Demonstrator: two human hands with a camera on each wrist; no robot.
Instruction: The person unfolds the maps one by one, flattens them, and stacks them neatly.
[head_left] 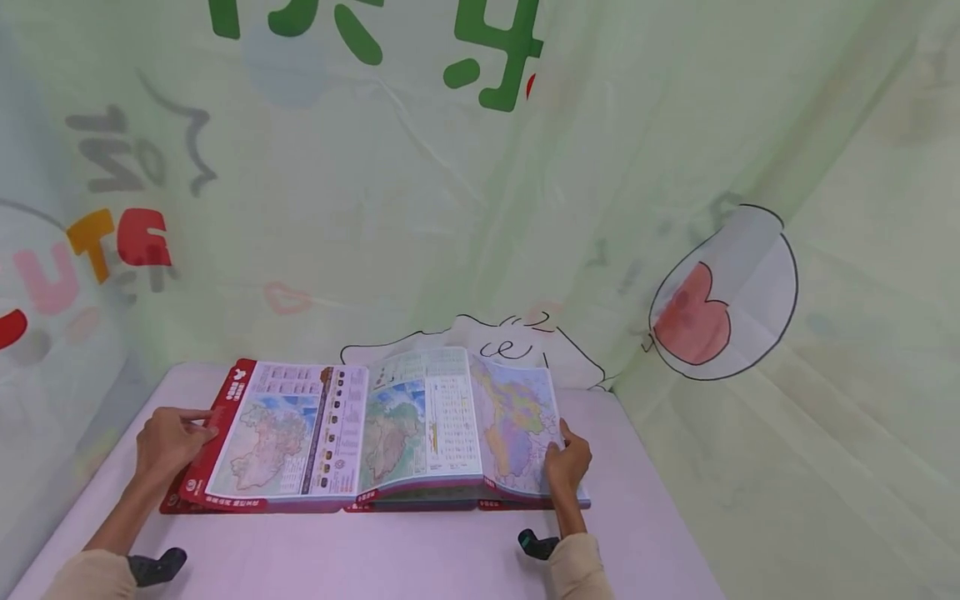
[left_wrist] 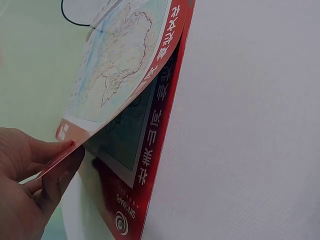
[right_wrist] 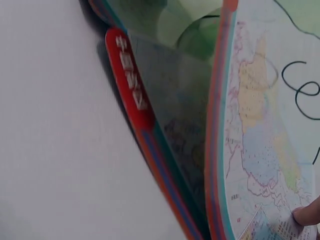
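Observation:
A folding map point(head_left: 450, 433) with red borders and several printed panels lies spread across the table. My left hand point(head_left: 168, 437) pinches the red left edge of its upper sheet between thumb and fingers. The left wrist view shows that upper sheet point(left_wrist: 125, 60) lifted off a second red-edged layer point(left_wrist: 132, 200) underneath. At the opposite end, my right hand point(head_left: 568, 458) holds the right edge, with the thumb point(right_wrist: 307, 214) on the printed face; its other fingers are mostly hidden in the right wrist view. The middle panels bow upward, leaving a gap between layers.
The pale table point(head_left: 420, 554) shows in front of the map and to its right. A light green printed curtain point(head_left: 375, 208) hangs behind and along the sides. Black wrist-worn devices point(head_left: 157, 567) sit by both sleeves.

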